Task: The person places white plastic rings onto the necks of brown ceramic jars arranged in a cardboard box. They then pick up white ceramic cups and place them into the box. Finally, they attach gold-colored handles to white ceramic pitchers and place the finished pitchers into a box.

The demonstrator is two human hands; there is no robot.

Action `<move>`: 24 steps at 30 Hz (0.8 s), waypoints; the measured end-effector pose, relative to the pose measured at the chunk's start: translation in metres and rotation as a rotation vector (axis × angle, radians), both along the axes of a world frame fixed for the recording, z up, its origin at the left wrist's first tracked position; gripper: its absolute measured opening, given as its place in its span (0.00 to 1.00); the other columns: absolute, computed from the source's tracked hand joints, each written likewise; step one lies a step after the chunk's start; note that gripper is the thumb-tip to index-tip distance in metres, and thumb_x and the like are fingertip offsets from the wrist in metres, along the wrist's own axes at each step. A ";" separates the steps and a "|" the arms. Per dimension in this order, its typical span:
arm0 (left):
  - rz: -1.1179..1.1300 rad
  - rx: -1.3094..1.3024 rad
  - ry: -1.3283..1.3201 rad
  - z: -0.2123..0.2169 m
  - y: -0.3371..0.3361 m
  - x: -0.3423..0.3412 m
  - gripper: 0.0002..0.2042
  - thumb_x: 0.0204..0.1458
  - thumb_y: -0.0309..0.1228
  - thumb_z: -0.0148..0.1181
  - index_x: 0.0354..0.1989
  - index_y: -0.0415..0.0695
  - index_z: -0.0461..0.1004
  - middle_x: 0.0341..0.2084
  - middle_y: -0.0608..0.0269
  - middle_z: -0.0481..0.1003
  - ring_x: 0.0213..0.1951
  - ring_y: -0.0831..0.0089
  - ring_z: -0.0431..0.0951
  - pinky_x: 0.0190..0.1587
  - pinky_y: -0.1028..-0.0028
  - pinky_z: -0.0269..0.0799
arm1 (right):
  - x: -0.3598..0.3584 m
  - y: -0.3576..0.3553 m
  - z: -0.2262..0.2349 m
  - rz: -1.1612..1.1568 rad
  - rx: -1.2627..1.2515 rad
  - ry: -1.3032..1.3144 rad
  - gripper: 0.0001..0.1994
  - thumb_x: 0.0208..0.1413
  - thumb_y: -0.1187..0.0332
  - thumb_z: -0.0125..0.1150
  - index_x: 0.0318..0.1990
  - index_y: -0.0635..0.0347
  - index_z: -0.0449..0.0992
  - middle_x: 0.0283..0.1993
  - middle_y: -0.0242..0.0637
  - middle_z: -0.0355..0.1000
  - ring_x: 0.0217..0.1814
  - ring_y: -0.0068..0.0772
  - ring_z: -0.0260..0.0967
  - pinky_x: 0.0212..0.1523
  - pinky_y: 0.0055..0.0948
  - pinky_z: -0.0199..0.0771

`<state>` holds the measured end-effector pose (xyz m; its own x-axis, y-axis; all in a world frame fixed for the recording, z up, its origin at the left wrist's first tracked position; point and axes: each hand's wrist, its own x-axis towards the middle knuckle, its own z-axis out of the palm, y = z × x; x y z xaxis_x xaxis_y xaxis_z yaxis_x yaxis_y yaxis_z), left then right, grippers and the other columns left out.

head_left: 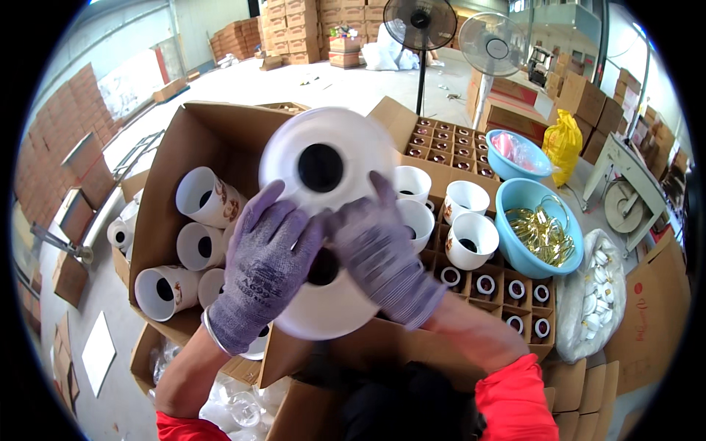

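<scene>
Two white round shells, each with a dark round opening in its middle, are in front of me, one above the other. My left hand [268,264], in a purple-grey knit glove, is closed at the left where they meet, its fingers on the upper shell [283,151]. From the right, my right hand [382,257], gloved alike and blurred by motion, grips the upper shell's lower edge. The lower shell [327,312] sits just beneath both hands; how it is held is hidden. Left of them, a cardboard box [198,125] contains several white printed cylinders [209,198] lying on their sides.
On the right, white cups [471,239] stand over a divided carton [496,305] with white-rimmed bottles. Beyond are a blue basin [515,257] of gold wire pieces, a bag of white parts [596,294] and two fans [421,22]. Clear plastic pieces [243,404] lie below.
</scene>
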<state>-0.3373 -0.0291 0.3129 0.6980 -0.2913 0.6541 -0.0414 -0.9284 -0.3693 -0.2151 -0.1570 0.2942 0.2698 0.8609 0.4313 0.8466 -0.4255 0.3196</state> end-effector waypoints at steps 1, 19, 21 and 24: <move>-0.044 -0.065 0.014 0.010 -0.011 0.003 0.22 0.41 0.25 0.66 0.49 0.43 0.77 0.49 0.56 0.73 0.56 0.59 0.72 0.67 0.52 0.59 | 0.020 -0.003 0.003 -0.048 -0.096 -0.012 0.13 0.59 0.65 0.58 0.50 0.56 0.71 0.34 0.32 0.74 0.40 0.31 0.74 0.70 0.45 0.55; 0.618 -0.710 -0.135 -0.143 0.262 -0.056 0.21 0.53 0.37 0.61 0.53 0.40 0.72 0.45 0.45 0.76 0.50 0.49 0.75 0.54 0.59 0.71 | 0.317 0.008 -0.102 -0.111 -0.247 0.501 0.32 0.43 0.58 0.74 0.56 0.61 0.73 0.52 0.54 0.75 0.55 0.51 0.74 0.60 0.42 0.70; 0.775 -0.972 -0.249 -0.147 0.284 -0.049 0.27 0.56 0.41 0.59 0.61 0.39 0.66 0.49 0.41 0.75 0.52 0.49 0.75 0.55 0.60 0.71 | 0.259 0.027 -0.060 -0.178 -0.253 0.479 0.28 0.45 0.60 0.72 0.54 0.61 0.74 0.51 0.52 0.76 0.56 0.51 0.73 0.60 0.43 0.68; 0.240 -2.155 -0.367 -0.136 0.297 -0.005 0.30 0.60 0.48 0.55 0.66 0.46 0.58 0.58 0.43 0.67 0.58 0.47 0.71 0.55 0.54 0.75 | 0.220 0.014 -0.049 0.195 0.066 0.288 0.24 0.48 0.61 0.67 0.53 0.61 0.74 0.48 0.47 0.76 0.54 0.45 0.73 0.60 0.43 0.67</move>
